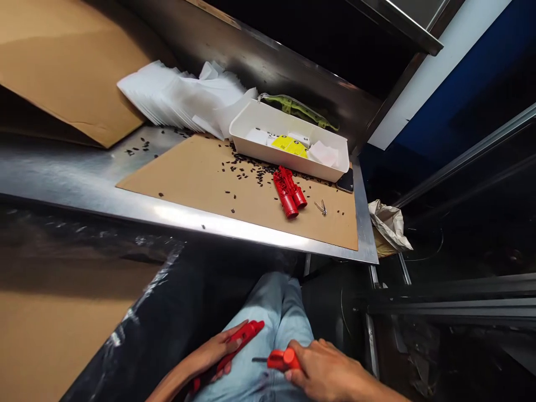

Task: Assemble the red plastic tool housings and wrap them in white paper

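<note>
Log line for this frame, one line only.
left hand: holds long red plastic part | right hand: grips red-handled tool | brown cardboard sheet: red plastic pieces, white plastic tray

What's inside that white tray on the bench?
Inside the white tray lie yellow round labels and white paper slips. The tray's near wall hides the front of its floor, and anything under the slips is covered.

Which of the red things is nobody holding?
The red part lying on the cardboard by the white tray. The left hand grips a red piece, the right hand a red tool.
</note>
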`<state>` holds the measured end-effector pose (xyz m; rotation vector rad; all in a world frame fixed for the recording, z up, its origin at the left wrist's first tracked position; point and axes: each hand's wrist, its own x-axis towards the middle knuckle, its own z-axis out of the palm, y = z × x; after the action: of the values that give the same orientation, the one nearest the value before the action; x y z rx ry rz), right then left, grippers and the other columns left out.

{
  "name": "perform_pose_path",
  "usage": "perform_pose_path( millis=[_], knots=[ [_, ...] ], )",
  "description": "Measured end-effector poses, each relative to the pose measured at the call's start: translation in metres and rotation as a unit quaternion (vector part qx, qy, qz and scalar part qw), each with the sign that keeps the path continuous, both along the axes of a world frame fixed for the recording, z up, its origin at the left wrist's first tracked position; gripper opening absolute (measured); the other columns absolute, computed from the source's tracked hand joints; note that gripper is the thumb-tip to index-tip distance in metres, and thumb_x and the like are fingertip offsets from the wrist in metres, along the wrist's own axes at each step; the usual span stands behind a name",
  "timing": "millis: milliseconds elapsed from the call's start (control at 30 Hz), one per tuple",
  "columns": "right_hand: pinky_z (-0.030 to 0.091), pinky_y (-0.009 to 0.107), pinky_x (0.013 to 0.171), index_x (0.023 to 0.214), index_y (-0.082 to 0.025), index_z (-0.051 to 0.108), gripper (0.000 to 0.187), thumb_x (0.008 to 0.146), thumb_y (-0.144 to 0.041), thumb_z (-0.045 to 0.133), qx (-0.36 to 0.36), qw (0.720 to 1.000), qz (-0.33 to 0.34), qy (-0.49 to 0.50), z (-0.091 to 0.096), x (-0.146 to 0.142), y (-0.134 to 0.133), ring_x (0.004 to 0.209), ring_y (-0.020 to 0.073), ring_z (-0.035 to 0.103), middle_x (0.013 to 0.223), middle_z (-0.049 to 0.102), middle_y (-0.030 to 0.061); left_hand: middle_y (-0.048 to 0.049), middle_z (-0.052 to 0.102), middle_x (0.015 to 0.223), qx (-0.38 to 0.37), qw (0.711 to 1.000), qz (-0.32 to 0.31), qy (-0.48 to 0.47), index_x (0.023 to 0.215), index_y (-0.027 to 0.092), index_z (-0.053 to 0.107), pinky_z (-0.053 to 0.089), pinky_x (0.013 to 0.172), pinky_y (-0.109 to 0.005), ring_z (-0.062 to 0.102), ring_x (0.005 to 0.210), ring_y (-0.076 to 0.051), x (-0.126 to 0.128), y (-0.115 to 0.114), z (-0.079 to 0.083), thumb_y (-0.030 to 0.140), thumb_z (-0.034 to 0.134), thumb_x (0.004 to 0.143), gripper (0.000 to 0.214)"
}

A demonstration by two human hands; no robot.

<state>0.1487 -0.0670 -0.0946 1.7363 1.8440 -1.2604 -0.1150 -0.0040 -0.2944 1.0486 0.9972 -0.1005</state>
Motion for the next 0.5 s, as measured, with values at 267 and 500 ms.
perform_pose_path(
  millis=[267,500],
  knots=[
    [0.049,0.046,0.085,0.119,-0.023,0.058,0.038,0.094,-0.045,0.04,-0.012,1.0,-0.002,0.011,0.004,0.003,0.004,0.104,0.0369,0.066,0.107,0.071,0.015,-0.0189,0.068,0.098,0.228,0.961,-0.045,0.151,0.153,0.016,0.031,0.039,0.092,-0.056,0.062,0.098,-0.045,0.017,-0.028,0.027,0.052,0.038,0.079,0.083],
    [0.049,0.046,0.085,0.119,-0.023,0.057,0.04,0.094,-0.047,0.039,-0.023,0.999,-0.014,0.023,0.006,0.006,0.001,0.104,0.0375,0.065,0.105,0.071,0.0146,-0.0158,0.061,0.079,0.194,0.968,0.019,0.159,0.153,0.011,0.031,0.03,0.096,-0.067,0.06,0.092,-0.047,0.036,-0.041,0.033,0.036,0.038,0.08,0.077]
  ],
)
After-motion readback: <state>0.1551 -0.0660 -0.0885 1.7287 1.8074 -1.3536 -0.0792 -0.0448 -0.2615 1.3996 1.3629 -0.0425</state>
